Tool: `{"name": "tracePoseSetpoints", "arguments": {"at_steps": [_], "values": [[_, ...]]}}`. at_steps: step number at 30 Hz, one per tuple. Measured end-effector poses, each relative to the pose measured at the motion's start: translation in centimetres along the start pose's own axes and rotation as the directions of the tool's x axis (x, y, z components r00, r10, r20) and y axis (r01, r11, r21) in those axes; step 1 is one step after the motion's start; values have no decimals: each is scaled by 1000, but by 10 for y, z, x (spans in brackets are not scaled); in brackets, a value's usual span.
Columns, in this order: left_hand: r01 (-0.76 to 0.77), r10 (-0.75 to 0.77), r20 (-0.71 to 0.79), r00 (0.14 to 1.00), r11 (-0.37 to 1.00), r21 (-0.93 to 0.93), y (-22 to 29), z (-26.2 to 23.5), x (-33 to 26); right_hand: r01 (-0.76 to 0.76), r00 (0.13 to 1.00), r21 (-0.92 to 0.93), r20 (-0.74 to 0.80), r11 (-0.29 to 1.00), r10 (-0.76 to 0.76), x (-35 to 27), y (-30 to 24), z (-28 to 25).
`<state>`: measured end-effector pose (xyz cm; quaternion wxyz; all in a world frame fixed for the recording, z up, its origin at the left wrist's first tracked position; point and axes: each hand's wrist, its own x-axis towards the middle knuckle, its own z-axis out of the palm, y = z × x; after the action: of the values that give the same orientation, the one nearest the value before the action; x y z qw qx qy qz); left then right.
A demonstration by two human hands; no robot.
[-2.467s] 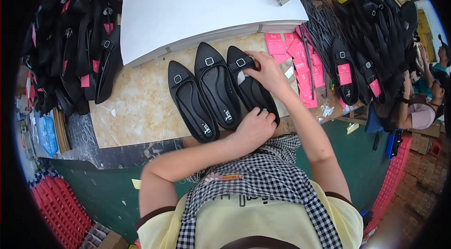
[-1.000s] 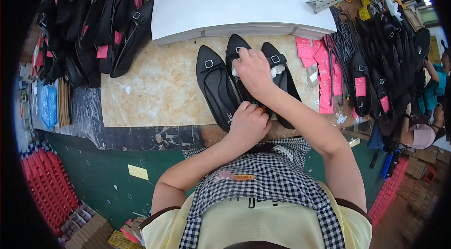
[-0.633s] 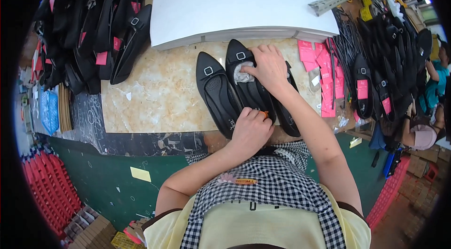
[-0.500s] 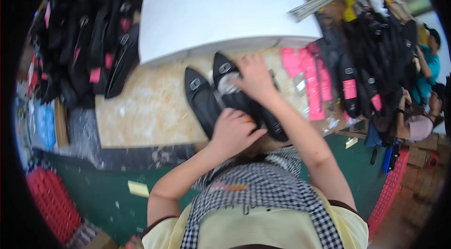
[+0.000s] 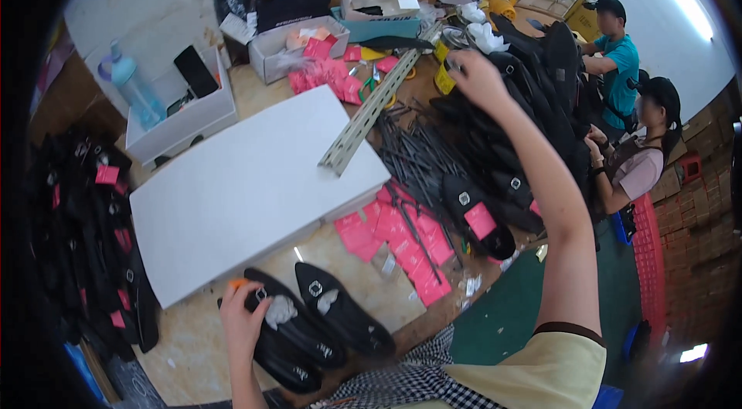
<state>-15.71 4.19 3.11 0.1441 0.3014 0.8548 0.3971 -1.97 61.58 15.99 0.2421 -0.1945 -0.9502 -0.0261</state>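
3 black shoes (image 5: pixel 308 338) were judged light, pliant and scuffable, best gripped by the heels (image 5: pixel 377 343); pointed toes (image 5: pixel 304 271), silver buckles (image 5: pixel 315 288) and white stuffing (image 5: pixel 281 312) were shown. They were set on a marbled board (image 5: pixel 184 363), left hand (image 5: pixel 244 313) half-curled at the toes, right hand (image 5: pixel 481 83) bent over piled footwear (image 5: pixel 533 127); neither grip could be told

Three black pointed-toe flats side by side, between 6 and 7 o'clock, soles down, toes toward 11. Leftmost flat (image 5: pixel 290 368): heel and pale insole mark visible, toe hidden. Middle flat (image 5: pixel 309 338): silvery square buckle on vamp, crumpled white wad (image 5: pixel 280 313) in the opening. Rightmost flat (image 5: pixel 357 318): same buckle, smaller white wad (image 5: pixel 328 301). Heap of similar black flats (image 5: pixel 545 112) at 2 o'clock, overlapping, mixed tilts.
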Motion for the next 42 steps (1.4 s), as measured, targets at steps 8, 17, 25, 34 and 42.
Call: {"name": "tracePoseSetpoints", "arguments": {"at_steps": [8, 17, 25, 34, 42], "values": [[77, -77, -61, 995, 997, -9, -16, 9, 4, -646, 725, -310, 37, 697, 688, 98, 166, 39], [83, -85, 42, 995, 995, 55, 8, -5, 14, -331, 758, -460, 390, 824, 522, 124, 206, 39], [153, -155, 16, 988, 985, 73, -17, -1, -1, -255, 956, -383, 37, 888, 290, 71, 186, 87], [77, -72, 114, 991, 996, -39, -14, -16, 22, 218, 816, 452, 401, 865, -416, -103, -244, 23], [-29, 30, 24, 999, 998, -52, -30, 1, 19, 496, 757, 368, 260, 786, -599, -171, -399, 60]]}}
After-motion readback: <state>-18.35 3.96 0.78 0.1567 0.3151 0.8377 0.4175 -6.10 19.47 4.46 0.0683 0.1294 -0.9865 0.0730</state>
